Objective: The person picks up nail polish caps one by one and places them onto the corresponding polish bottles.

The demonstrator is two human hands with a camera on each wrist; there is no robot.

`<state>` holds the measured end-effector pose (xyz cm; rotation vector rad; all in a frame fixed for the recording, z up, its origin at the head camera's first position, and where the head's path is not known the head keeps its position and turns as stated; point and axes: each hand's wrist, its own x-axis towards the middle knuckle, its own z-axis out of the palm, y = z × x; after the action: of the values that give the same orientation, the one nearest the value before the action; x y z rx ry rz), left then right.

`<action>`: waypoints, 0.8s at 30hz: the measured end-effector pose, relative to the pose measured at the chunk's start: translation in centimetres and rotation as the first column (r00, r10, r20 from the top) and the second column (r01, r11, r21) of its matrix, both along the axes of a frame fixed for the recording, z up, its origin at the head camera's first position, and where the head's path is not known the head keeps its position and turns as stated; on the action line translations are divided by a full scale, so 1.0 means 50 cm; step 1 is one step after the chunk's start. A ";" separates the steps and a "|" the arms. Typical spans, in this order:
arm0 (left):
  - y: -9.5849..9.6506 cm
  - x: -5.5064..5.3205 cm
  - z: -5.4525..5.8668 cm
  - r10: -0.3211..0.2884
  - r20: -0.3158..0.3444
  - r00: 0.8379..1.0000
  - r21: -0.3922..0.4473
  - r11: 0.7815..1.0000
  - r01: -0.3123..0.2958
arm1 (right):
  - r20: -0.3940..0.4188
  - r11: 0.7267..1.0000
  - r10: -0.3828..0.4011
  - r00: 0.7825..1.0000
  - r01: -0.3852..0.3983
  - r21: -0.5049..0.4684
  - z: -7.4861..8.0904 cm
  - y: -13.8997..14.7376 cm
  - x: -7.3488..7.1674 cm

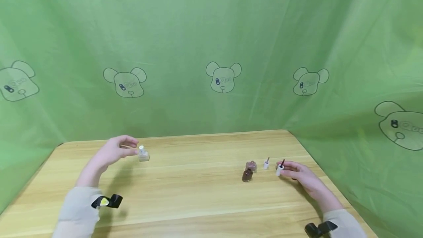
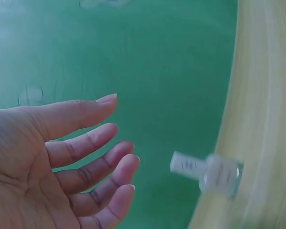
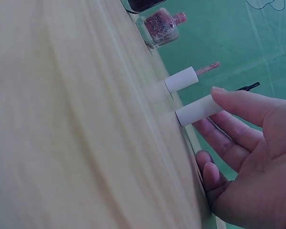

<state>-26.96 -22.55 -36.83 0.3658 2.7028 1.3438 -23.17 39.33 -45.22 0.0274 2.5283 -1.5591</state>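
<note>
On the left of the table in the head view, a capped nail polish bottle (image 1: 144, 155) with clear glass and a white cap stands upright. My left hand (image 1: 115, 150) is beside it, fingers loosely bent and holding nothing; the left wrist view shows a gap between the fingertips and the bottle (image 2: 221, 175). At the right, my right hand (image 1: 302, 175) pinches a white nail polish cap (image 3: 200, 110) between thumb and fingers. That cap stands on the table, its dark brush (image 3: 250, 87) pointing up.
Left of the right hand, a second white cap (image 1: 266, 165) stands with its pinkish brush up. Further left are two uncapped nail polish bottles, a glittery pink one (image 1: 252, 165) and a dark brown one (image 1: 247, 175). Green curtains (image 1: 185, 113) border the wooden table (image 1: 195, 183).
</note>
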 end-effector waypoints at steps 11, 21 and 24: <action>0.101 0.033 0.022 -0.049 -0.084 0.995 0.060 0.997 0.054 | 0.008 1.000 -0.016 1.000 0.016 -0.004 0.007 -0.006 0.003; 0.199 0.051 -0.003 -0.085 -0.166 0.983 0.074 0.992 0.098 | -0.002 1.000 -0.021 1.000 0.021 -0.003 0.000 -0.006 -0.003; 0.226 0.058 -0.011 -0.108 -0.178 0.978 0.090 0.988 0.126 | -0.006 1.000 -0.020 1.000 0.020 0.007 -0.001 -0.005 -0.003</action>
<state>-24.08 -11.25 -37.37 0.6700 2.7034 1.4817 -23.31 39.06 -45.29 0.0494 2.5465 -1.5600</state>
